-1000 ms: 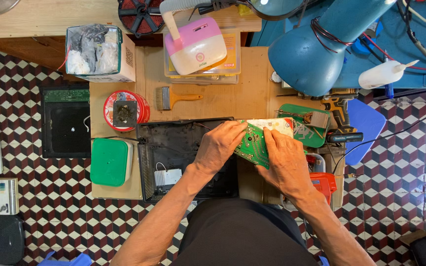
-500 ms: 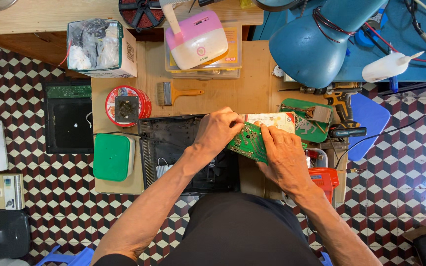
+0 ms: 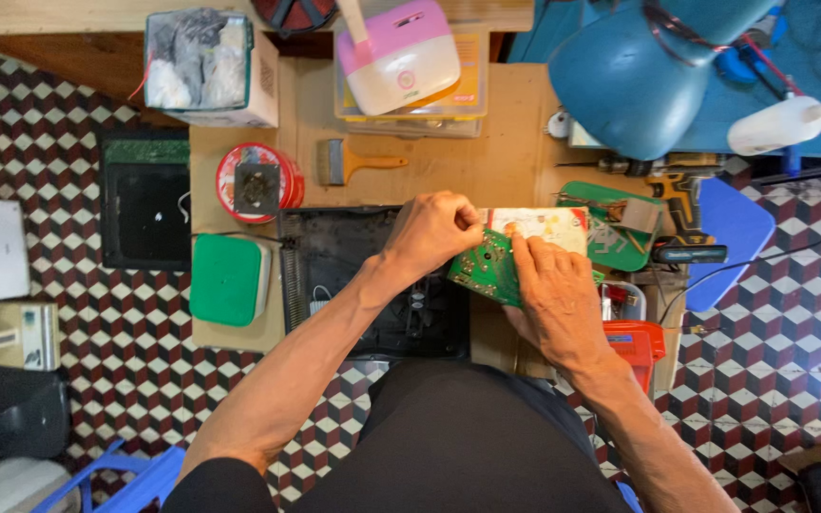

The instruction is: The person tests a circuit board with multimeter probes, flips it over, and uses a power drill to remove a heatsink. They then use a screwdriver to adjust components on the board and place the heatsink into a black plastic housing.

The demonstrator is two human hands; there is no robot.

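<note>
While both hands work on the green circuit board (image 3: 486,271), the good way is to keep it steady by its edges and to press only lightly with the fingertips, because small parts sit on its face. The left hand (image 3: 434,233) is closed around the upper left edge of the circuit board and grips it. The right hand (image 3: 553,294) lies over its right part, fingers bent down onto it; I judge that it holds the board too, but the exact grip under the palm is hidden. The circuit board is flat, green, with pale spots and tracks, and a white and yellow printed panel (image 3: 548,226) touches it at the upper right. It is held just right of the open black casing (image 3: 353,285) on the wooden table (image 3: 486,166), below the blue lamp (image 3: 639,81).
</note>
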